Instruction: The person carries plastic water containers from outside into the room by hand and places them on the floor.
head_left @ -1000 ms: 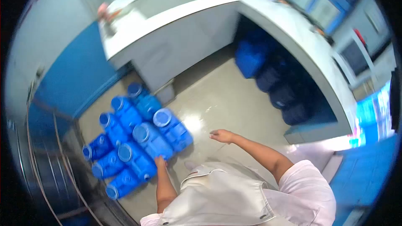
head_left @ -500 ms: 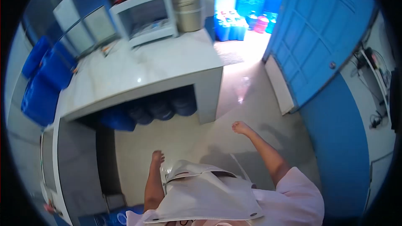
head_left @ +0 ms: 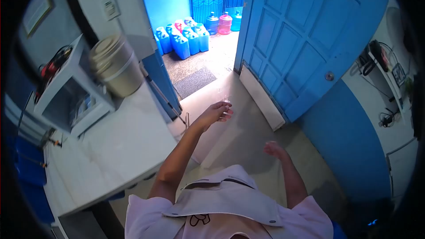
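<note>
My left hand (head_left: pixel 214 114) reaches forward over the pale floor, palm turned partly inward. Its fingers are loosely bent and apart, with nothing seen in them. Lower and to the right, my right hand (head_left: pixel 275 149) hangs above the floor, slightly blurred; its fingers look loosely spread and hold nothing visible. The corner of the white countertop (head_left: pixel 128 137) is the nearest surface to my left forearm. A light-coloured apron (head_left: pixel 226 199) covers my front.
Ahead, a blue panelled door (head_left: pixel 292 40) stands open on the right. Through the doorway are a grey mat (head_left: pixel 194 82), several blue jugs (head_left: pixel 180 44) and a pink water bottle (head_left: pixel 225 23). A beige bucket (head_left: pixel 117 68) and a white shelf unit (head_left: pixel 77 88) stand on the counter.
My view has turned and moved toward the doorway, so the counter now lies further left. My left hand has swung forward and up; my right hand has dropped back.
</note>
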